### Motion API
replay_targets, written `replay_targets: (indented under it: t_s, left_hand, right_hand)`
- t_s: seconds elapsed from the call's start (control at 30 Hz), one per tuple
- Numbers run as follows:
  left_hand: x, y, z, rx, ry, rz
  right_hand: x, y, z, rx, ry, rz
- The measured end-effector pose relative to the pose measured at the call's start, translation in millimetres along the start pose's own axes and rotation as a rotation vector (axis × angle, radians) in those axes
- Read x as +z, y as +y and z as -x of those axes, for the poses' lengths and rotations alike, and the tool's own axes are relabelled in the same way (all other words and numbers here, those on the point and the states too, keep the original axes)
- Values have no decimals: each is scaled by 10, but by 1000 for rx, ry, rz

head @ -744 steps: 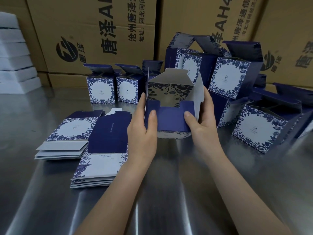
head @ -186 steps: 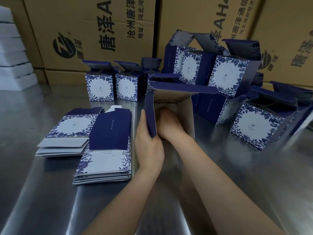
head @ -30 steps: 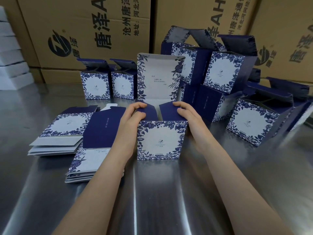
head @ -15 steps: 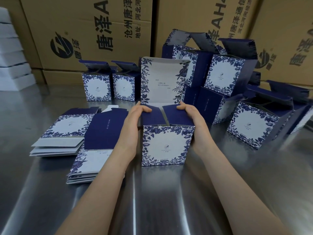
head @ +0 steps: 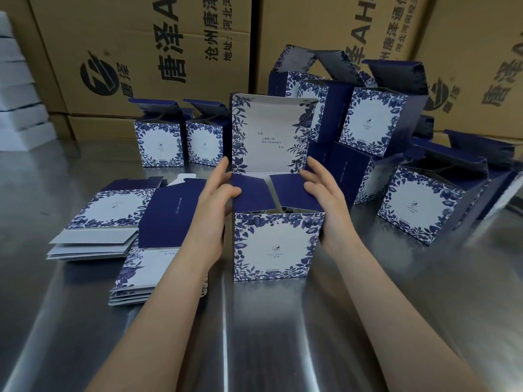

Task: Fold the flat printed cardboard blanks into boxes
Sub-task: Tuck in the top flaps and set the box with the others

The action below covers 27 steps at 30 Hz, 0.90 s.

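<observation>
A blue-and-white floral box (head: 276, 244) stands upright on the steel table (head: 283, 335) in front of me. Its lid (head: 268, 137) points straight up, and the two navy side flaps lie folded inward over the opening. My left hand (head: 212, 205) lies against the left wall with its thumb pressing the left flap and its fingers straight toward the lid's base. My right hand (head: 328, 205) mirrors it on the right wall and flap. Two stacks of flat blanks (head: 102, 222) (head: 164, 222) lie left of the box.
Folded boxes with raised lids stand behind at the left (head: 158, 145) and are piled at the right (head: 370, 123) (head: 421, 205). Large brown cartons (head: 141, 52) wall off the back. White foam blocks (head: 17, 108) sit at the far left.
The box stays in place with its flaps down. My fingers have straightened and lifted off the flaps toward the lid's base, and only the thumbs remain on the flaps.
</observation>
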<state>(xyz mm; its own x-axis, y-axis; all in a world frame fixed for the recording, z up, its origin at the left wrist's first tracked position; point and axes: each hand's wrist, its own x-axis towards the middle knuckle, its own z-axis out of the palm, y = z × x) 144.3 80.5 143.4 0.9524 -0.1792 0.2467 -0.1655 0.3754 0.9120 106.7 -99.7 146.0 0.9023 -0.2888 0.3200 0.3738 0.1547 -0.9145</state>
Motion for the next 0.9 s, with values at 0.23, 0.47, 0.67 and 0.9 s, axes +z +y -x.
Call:
replay_targets:
  t_s: [0.23,0.47,0.67,0.9]
  left_hand:
    - [-10,11,12,1,23,-38]
    - [-44,-5,5,18,19,-40]
    - [-66,-43,-2,1,6,34]
    - [-84,-47,3,-9,-29,29]
  right_hand:
    - [-9,47,-18,8,32,77]
    - [8,57,-26,34,38,25]
    - [26,37,-15,67,46,27]
    - [-10,54,-12,69,23,32]
